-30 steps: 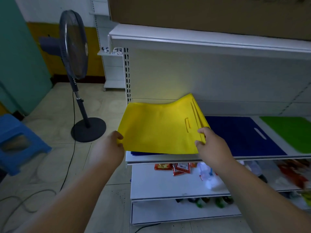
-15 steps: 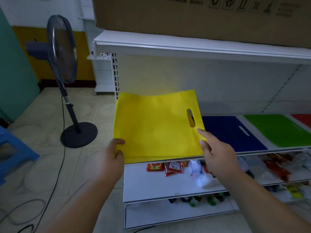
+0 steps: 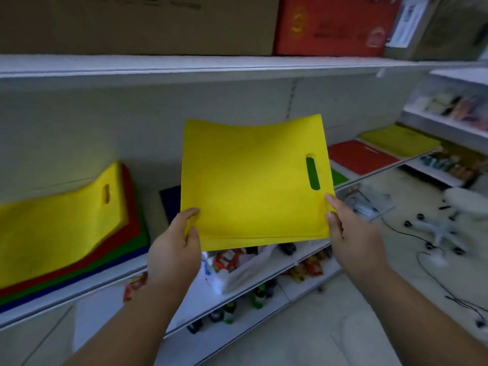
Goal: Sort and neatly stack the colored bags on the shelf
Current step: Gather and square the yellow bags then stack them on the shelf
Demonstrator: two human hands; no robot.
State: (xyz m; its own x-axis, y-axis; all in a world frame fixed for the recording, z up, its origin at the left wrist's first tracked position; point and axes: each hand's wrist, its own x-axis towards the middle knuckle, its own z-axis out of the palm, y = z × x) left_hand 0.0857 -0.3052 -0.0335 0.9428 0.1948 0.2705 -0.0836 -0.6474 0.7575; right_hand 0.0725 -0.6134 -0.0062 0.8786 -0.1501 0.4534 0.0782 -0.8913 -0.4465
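I hold a flat yellow bag (image 3: 250,180) with a slot handle up in front of the shelf (image 3: 184,67). My left hand (image 3: 174,249) pinches its lower left corner, thumb on the front. My right hand (image 3: 351,233) holds the lower right edge, fingers behind the bag. On the shelf at left lies a mixed pile (image 3: 60,228) with a yellow bag on top and red, green and blue layers under it. A dark blue bag (image 3: 170,202) peeks out behind the held bag. Farther right lie a green bag (image 3: 339,178), a red bag (image 3: 361,155) and a yellow-green bag (image 3: 398,140).
Cardboard boxes (image 3: 137,22) and a red box (image 3: 335,25) sit on the top shelf. Lower shelves hold snack packets (image 3: 229,257) and bottles (image 3: 229,310). An office chair base (image 3: 443,228) and cables (image 3: 449,286) lie on the floor at right.
The view has swung right along the shelf, away from the fan. The yellow bag is carried right with both hands; the mixed pile now lies to the left.
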